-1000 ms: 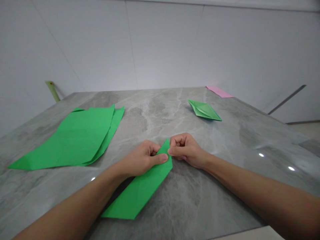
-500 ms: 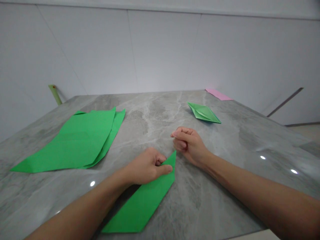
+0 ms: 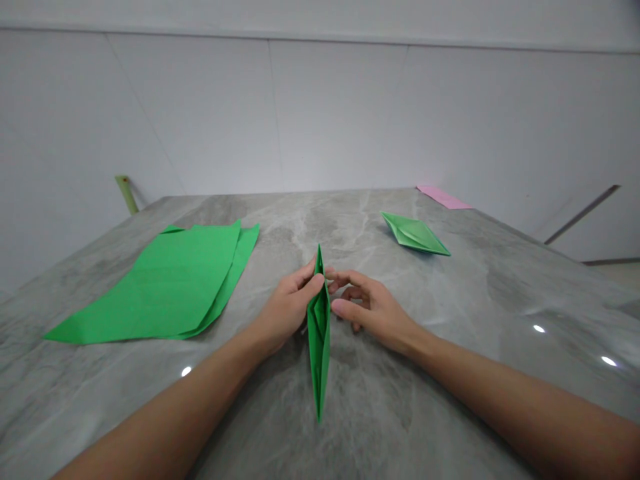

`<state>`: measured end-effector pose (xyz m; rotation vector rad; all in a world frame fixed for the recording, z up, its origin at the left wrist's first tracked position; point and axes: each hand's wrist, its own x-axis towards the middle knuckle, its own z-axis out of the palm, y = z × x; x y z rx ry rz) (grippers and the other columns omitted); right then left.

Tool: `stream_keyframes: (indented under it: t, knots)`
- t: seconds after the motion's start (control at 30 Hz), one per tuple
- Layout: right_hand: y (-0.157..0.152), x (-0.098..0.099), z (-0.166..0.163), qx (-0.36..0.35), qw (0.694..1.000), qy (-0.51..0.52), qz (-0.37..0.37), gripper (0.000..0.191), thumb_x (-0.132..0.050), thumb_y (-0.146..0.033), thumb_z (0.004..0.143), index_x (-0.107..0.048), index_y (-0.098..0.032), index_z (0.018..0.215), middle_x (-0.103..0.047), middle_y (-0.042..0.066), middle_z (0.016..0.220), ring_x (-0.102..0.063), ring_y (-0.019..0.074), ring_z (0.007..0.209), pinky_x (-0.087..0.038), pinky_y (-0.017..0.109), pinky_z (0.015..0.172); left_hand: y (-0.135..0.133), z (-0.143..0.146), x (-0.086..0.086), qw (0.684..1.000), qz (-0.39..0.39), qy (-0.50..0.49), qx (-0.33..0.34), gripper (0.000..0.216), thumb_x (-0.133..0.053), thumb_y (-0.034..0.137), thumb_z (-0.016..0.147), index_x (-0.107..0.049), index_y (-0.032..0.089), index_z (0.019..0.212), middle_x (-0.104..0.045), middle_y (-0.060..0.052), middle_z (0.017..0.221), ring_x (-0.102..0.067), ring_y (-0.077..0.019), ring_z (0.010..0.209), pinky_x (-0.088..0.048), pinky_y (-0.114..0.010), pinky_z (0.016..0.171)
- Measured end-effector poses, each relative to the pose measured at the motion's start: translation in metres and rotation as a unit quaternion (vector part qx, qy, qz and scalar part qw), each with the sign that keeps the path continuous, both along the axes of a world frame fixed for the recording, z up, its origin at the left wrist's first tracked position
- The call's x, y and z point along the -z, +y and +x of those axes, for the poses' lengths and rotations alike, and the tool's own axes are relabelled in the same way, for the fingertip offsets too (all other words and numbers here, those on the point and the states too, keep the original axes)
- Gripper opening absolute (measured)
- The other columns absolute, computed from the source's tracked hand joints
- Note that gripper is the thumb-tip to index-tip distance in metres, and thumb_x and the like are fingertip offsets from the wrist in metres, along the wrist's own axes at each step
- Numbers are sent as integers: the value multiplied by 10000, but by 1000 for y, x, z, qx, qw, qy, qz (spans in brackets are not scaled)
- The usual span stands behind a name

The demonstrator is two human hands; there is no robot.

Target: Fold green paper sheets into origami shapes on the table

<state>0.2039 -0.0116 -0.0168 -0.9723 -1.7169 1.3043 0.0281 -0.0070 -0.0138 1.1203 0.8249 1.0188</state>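
A folded green paper point(image 3: 320, 347) stands on its edge in front of me, long and narrow, pointed at both ends. Its layers gape slightly along the top. My left hand point(image 3: 290, 300) pinches it near the far end, with the thumb over the upper edge and the fingers on the left side. Against its right side are the fingertips of my right hand point(image 3: 367, 303). That hand's fingers are curved and its thumb is spread from the index finger, close to the paper; it does not appear to grip.
Several green sheets point(image 3: 175, 280) lie overlapping on the left of the grey marbled table point(image 3: 410, 393). A folded lighter green paper piece point(image 3: 417, 235) rests at the back right. Pink paper point(image 3: 443, 197) lies at the far right corner, by the white wall point(image 3: 340, 120).
The folded green paper has gone from lying tilted flat under my left hand to standing upright, pointing away from me. My right hand has loosened from a closed shape and come to its side.
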Motion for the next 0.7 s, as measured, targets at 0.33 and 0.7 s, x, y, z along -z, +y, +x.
stream_keyframes:
  t: [0.33, 0.7]
  knots:
    - [-2, -2, -5, 43, 999, 3, -2, 411, -578, -146, 743, -614, -178, 1151, -646, 9, 809, -559, 106, 584, -447, 216, 498, 0, 0, -4, 997, -28, -37, -69, 742, -751, 296, 795, -444, 214, 1466, -685, -99, 1225, -689, -226, 986, -543, -331, 849]
    - [3, 0, 0, 171, 985, 12, 1, 172, -658, -316, 772, -686, -155, 825, -637, 11, 618, -565, 138, 531, -427, 237, 465, 1, -1, 0, 999, -44, -13, 8, 350, -765, 159, 667, -711, 124, 1011, -748, -79, 919, -712, -212, 794, -542, -307, 754]
